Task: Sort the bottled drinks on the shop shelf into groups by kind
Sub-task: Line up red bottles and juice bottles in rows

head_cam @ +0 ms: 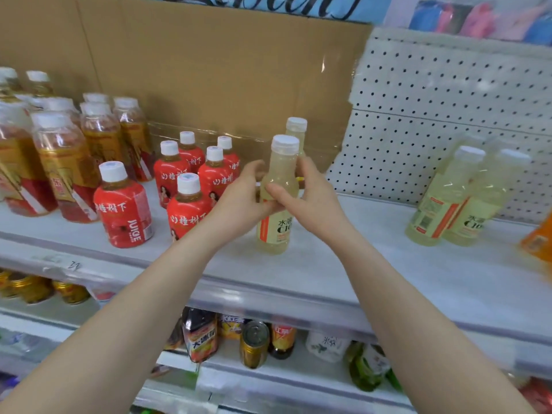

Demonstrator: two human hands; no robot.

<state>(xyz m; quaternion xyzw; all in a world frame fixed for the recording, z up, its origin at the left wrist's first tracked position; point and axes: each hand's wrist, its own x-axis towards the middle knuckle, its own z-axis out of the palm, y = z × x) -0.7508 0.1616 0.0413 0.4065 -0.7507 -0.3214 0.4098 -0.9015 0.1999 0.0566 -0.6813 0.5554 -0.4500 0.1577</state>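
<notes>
A single head-worn wide-angle view looks forward and down, close to the shelf [373, 273], with both forearms rising from the lower frame corners.

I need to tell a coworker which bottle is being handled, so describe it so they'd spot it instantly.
Find the cardboard sheet behind the top shelf. Near its right edge, right of the red bottles, stands a pale yellow bottle between the left hand and right hand. Unlike its twin behind, it is the one being held.
</notes>
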